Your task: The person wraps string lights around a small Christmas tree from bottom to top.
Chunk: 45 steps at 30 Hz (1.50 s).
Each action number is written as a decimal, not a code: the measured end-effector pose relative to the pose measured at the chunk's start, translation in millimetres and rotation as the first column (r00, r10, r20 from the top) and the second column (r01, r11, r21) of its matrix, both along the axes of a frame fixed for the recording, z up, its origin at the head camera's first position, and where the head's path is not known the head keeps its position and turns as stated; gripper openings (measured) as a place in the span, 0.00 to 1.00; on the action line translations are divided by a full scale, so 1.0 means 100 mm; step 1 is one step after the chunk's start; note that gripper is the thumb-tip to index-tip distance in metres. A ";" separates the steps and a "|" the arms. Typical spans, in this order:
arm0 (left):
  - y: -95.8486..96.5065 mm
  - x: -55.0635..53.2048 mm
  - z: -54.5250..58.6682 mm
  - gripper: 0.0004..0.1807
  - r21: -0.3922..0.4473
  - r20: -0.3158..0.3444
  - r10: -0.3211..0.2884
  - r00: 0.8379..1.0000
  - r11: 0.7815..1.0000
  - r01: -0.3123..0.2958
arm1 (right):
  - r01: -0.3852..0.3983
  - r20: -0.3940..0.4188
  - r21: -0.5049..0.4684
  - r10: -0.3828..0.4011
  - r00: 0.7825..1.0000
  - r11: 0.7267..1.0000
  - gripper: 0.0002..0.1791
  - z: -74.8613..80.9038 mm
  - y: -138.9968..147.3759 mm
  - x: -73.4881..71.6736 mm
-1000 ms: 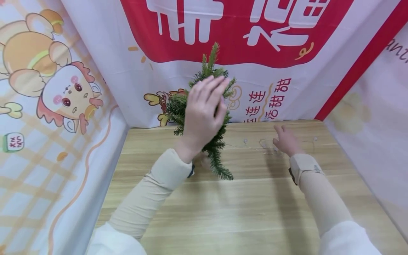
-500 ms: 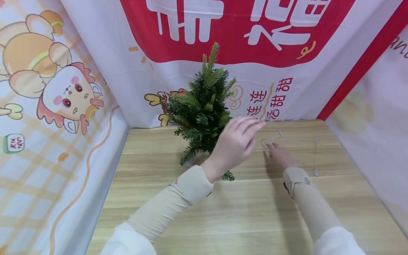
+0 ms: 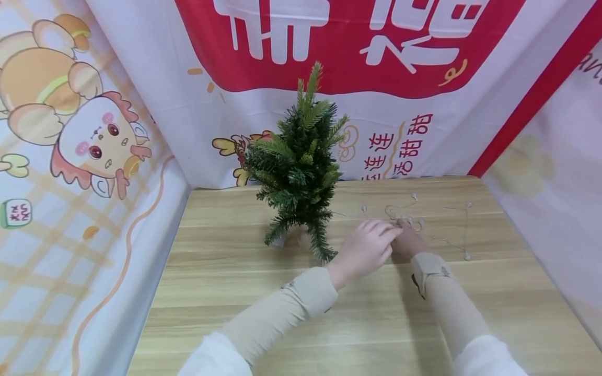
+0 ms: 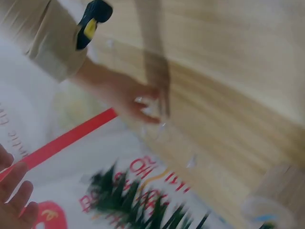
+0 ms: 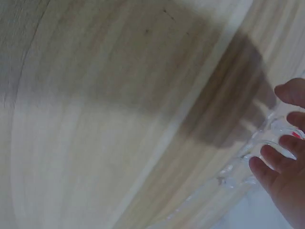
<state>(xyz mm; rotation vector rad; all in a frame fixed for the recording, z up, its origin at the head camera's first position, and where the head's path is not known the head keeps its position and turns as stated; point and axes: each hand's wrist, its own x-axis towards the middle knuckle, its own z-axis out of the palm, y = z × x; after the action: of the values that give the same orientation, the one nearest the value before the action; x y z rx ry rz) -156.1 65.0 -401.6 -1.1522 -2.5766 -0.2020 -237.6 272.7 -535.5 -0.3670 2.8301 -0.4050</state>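
Observation:
A string of fairy lights (image 3: 467, 256), thin wire with small clear bulbs, lies loosely on the table. My right hand (image 3: 408, 239) is low over its bunched part; in the right wrist view that hand (image 5: 286, 162) has thumb and fingers apart beside the wire (image 5: 226, 181). My left hand (image 3: 364, 248) reaches across from the left, its fingertips close to or touching the right hand. In the left wrist view, the left hand's fingers (image 4: 19, 195) are loosely bent, with nothing seen in them. A small artificial Christmas tree (image 3: 301, 172) stands upright left of both hands.
The wood-grain table (image 3: 329, 329) meets a printed cloth backdrop (image 3: 155, 104) along its back and left sides. A white cloth wall (image 3: 555, 209) closes off the right. Drooping lower branches of the tree hide most of its base.
My left hand has left the front of the tree and moved right and down to beside the right hand. The right hand has shifted slightly left and nearer. The tree stays put.

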 end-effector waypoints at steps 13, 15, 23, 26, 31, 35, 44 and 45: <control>0.16 0.09 -0.64 0.18 -0.111 0.201 0.100 0.974 0.991 -0.079 | 0.116 0.003 0.072 -0.116 0.993 0.991 0.26 -0.18 0.09 0.01; 0.17 0.09 -0.71 0.18 -0.151 0.193 0.114 0.974 0.985 -0.086 | 0.113 -0.034 0.059 -0.111 0.993 0.992 0.25 -0.21 0.11 0.00; 0.27 0.11 -0.94 0.17 -0.173 0.174 0.109 0.979 0.982 -0.078 | 0.074 -0.140 0.038 -0.068 0.988 0.997 0.27 -0.24 0.18 -0.02; 0.29 0.11 -0.99 0.17 -0.173 0.188 0.128 0.974 0.980 -0.096 | 0.143 -0.062 0.025 -0.141 0.988 0.989 0.30 -0.22 0.19 -0.01; 0.29 0.09 -1.08 0.16 -0.205 0.219 0.181 0.959 0.969 -0.136 | 0.212 -0.019 0.010 -0.212 0.977 0.977 0.32 -0.23 0.23 0.00; 0.28 0.07 -1.15 0.16 -0.229 0.245 0.217 0.945 0.960 -0.161 | 0.212 -0.027 0.061 -0.211 0.977 0.975 0.32 -0.23 0.25 0.01; 0.30 0.01 -1.33 0.17 -0.194 0.273 0.212 0.938 0.968 -0.162 | 0.259 -0.021 0.062 -0.258 0.966 0.964 0.13 -0.19 0.29 0.02; 0.31 0.00 -1.35 0.17 -0.187 0.277 0.211 0.937 0.969 -0.163 | 0.250 -0.016 0.051 -0.250 0.968 0.967 0.11 -0.19 0.30 0.02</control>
<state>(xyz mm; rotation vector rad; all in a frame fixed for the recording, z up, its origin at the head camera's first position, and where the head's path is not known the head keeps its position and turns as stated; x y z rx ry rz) -155.9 95.8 -536.4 -0.9813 -2.9975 -0.1316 -235.5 302.5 -554.2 0.0009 2.8979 -0.3770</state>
